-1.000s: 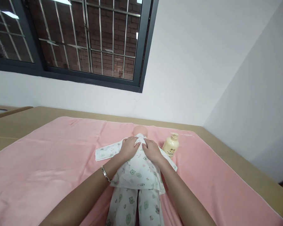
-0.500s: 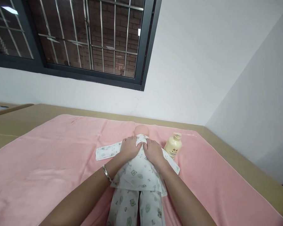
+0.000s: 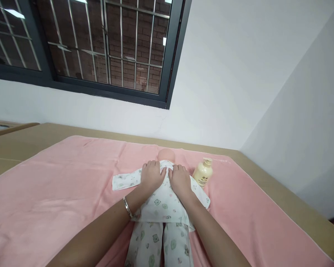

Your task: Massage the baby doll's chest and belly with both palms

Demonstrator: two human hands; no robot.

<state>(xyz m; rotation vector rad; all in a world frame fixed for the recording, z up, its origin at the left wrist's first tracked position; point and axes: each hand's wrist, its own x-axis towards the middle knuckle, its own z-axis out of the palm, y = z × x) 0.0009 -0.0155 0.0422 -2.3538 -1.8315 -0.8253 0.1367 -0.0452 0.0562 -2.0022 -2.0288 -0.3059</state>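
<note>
A baby doll [image 3: 166, 155] lies on its back, dressed in a white long-sleeved top [image 3: 161, 204] and matching trousers [image 3: 149, 241] printed with small green and pink figures. My left hand [image 3: 151, 178] rests flat on the left side of the doll's upper chest, fingers stretched out. On the right side of the chest lies my right hand [image 3: 180, 181], also flat, with its thumb close to the other thumb. Neither hand grips anything. The doll's sleeves spread out to both sides. Most of its face is hidden from this angle.
A pink blanket [image 3: 72, 193] covers much of the wooden surface [image 3: 69, 128]. Close by the right sleeve stands a pale yellow pump bottle [image 3: 203, 173]. Behind are a white wall [image 3: 217, 74] and a dark-framed window [image 3: 108, 92] with metal bars.
Both hands stay on the doll's chest; the fingers have shifted slightly and look a little straighter. The view has moved very slightly. Doll and bottle remain in place.
</note>
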